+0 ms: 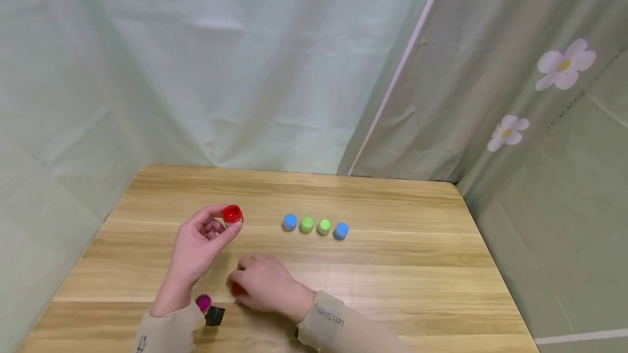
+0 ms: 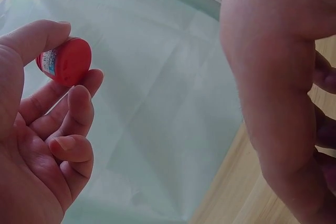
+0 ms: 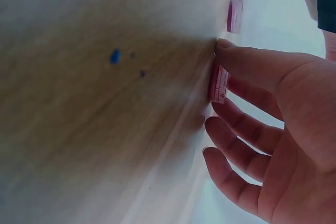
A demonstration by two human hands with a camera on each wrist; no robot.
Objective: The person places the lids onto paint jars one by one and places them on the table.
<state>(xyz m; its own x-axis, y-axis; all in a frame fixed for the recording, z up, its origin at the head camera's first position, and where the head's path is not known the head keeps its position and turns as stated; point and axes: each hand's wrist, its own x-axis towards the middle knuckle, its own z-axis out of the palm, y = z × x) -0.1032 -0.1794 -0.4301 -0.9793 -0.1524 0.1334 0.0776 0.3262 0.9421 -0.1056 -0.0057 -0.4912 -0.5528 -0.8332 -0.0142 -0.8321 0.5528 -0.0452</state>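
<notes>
Raised above the table, my left hand point(image 1: 196, 241) pinches a small red pot point(image 1: 233, 215) between thumb and fingers. In the left wrist view that pot shows a round red face and a printed label on its side. My right hand point(image 1: 270, 283) is low at the tabletop, its thumb and fingers around a second red pot point(image 3: 219, 84), which the hand mostly covers in the head view. Close to the left sleeve stands a magenta pot point(image 1: 203, 303), partly hidden by that sleeve.
Farther back on the wooden table point(image 1: 417, 287) is a row of small pots: a blue pot point(image 1: 290, 222), two green pots point(image 1: 315, 226) and another blue pot point(image 1: 340, 231). Pale curtains point(image 1: 245, 70) hang behind and beside the table. A black block point(image 1: 215, 316) sits at the left cuff.
</notes>
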